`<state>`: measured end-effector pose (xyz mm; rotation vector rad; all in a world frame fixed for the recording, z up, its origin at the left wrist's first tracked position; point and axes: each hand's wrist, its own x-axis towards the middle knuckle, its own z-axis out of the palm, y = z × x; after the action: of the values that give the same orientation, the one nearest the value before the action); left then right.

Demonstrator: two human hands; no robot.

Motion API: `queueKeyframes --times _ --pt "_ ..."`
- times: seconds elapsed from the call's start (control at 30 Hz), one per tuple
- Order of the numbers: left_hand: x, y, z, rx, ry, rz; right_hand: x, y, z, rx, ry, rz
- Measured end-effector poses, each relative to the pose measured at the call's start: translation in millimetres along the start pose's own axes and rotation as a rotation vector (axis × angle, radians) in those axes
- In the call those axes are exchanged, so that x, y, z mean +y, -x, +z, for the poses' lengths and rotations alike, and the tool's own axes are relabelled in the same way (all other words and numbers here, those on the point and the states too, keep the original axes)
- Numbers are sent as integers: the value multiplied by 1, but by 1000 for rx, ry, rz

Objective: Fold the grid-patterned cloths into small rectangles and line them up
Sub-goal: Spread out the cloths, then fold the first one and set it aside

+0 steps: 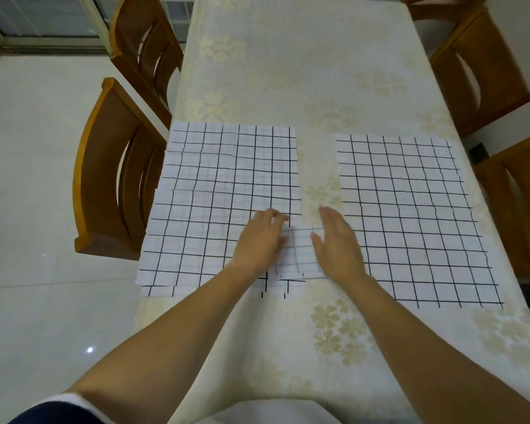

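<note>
White cloths (227,191) with black grid lines lie on a cream tablecloth (303,71) with a pale gold flower pattern; the chairs (104,179) at the table's edges are honey-brown wood.

We record two bare forearms ending in a bare left hand (259,243) and a bare right hand (338,244), no rings, watch or bracelet visible. At the lower left edge we note a dark navy sleeve with white trim (58,410).
</note>
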<state>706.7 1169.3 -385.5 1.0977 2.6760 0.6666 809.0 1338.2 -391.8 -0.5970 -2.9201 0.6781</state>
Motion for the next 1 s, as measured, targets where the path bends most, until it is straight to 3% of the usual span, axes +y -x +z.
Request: queueKeyframes --times 0.1,0.2,0.33,0.43,0.63,0.83,1.0 --pt "10 10 28 -176 -76 188 -14 16 25 -177 137 -161" --pt "8 16 42 -356 -96 111 -10 25 40 -279 225 -141" --pt "6 12 32 -425 -33 43 -3 28 44 -265 294 -125" --pt "-2 13 32 -491 -162 74 5 28 42 -288 328 -126" --pt "-13 15 27 -533 -275 87 17 27 31 -334 388 -74" --pt "-10 18 16 -586 -294 -39 24 23 17 -397 457 -45" --pt "5 14 18 -497 -197 -12 -2 14 20 -249 356 -117"
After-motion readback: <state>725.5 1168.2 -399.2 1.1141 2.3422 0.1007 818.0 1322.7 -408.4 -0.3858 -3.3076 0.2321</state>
